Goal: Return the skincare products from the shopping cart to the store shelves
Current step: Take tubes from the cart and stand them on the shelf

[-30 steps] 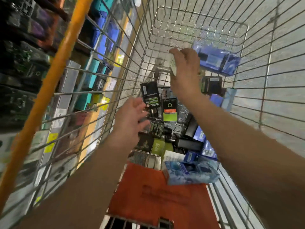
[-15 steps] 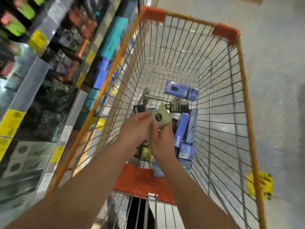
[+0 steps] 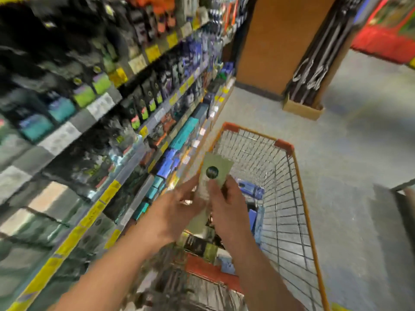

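Near the lower middle of the frame, both hands held a pale green box (image 3: 214, 173) above the near end of the wire shopping cart (image 3: 298, 198). The box was long and flat, its long axis running from the lower left toward the upper right of the picture, tilted a little clockwise from upright; its top end pointed up toward the cart's far rim. A dark round emblem sat on its facing side, just above the right hand's thumb. The left hand (image 3: 177, 206) gripped the box's lower left edge with fingers curled round it, and the right hand (image 3: 229, 212) pinched the lower right part, thumb laid across the front. The bottom end of the box was hidden between the two hands. Below them, inside the cart, lay more boxed products, among them a blue box (image 3: 252, 190) against the mesh and dark boxes (image 3: 197, 243) near the orange seat flap (image 3: 206, 269). The store shelves (image 3: 107, 113) filled the left of the frame, blurred, with yellow price tags along their edges. A brown pillar (image 3: 276, 39) stood at the upper middle.
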The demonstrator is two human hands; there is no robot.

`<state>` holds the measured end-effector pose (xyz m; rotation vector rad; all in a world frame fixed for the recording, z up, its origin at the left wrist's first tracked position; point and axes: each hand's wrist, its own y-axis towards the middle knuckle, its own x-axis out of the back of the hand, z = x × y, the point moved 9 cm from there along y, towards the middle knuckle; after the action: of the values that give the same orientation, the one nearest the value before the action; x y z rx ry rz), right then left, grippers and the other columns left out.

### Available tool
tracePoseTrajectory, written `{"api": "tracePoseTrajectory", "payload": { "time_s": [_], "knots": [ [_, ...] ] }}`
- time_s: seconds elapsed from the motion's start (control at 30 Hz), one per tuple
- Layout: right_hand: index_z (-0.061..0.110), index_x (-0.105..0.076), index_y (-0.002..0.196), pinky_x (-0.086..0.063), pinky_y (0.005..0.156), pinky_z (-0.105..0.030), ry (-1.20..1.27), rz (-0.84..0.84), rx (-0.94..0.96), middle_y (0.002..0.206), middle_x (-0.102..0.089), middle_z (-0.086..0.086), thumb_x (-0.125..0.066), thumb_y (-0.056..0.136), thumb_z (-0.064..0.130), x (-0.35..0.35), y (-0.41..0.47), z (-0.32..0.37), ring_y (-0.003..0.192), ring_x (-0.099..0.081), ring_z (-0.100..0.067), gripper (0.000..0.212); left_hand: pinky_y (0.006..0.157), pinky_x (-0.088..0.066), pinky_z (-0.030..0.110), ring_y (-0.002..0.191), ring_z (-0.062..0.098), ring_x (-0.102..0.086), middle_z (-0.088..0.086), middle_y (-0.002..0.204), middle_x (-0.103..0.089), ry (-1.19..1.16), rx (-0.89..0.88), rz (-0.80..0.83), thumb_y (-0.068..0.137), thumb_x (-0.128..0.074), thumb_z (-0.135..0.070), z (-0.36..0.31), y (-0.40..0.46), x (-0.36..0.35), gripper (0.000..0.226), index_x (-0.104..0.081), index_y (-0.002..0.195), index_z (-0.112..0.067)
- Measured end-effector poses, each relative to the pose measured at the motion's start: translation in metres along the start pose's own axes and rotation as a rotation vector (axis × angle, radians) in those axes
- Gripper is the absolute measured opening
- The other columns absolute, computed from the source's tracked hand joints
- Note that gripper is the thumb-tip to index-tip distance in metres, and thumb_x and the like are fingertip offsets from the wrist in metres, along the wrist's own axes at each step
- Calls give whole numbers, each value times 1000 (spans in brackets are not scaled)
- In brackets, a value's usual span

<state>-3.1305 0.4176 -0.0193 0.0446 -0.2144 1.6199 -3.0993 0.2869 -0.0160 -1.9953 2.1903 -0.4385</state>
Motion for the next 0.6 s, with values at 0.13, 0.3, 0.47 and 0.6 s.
{"api": "tracePoseTrajectory", "payload": {
  "time_s": [0.13,0.3,0.47,0.6],
  "knots": [
    [49,-67,102,-56,82,-41,36,147,112,98,-74,13,-56,103,41,-53,-32,73,89,-70,-9,13,61,-51,26,76,15,-63,1,108,-73,-77,-99,-30,97,-68,-6,-34,-59,55,66,-63,111,-70],
    [41,-69,115,-57,92,-51,96,302,198,108,-75,0,-46,92,71,-113,-76,136,101,-72,-23,44,67,-53,21,82,10,-67,2,107,-76,-134,-228,-198,95,-68,1,-59,-131,128,52,-60,137,-28],
    [33,-63,131,-57,92,-53,82,520,299,115,-75,2,-47,110,34,-172,-130,189,106,-71,-24,27,70,-58,27,87,21,-73,2,107,-77,-121,-326,-391,92,-69,-3,-90,-214,194,50,-62,133,-30],
    [32,-55,133,-56,83,-29,63,747,386,117,-75,11,-52,102,-3,-229,-176,230,101,-69,-15,47,63,-55,24,79,17,-73,-1,102,-77,-151,-404,-543,88,-73,-4,-111,-282,238,50,-66,126,-37]
  ]
}}
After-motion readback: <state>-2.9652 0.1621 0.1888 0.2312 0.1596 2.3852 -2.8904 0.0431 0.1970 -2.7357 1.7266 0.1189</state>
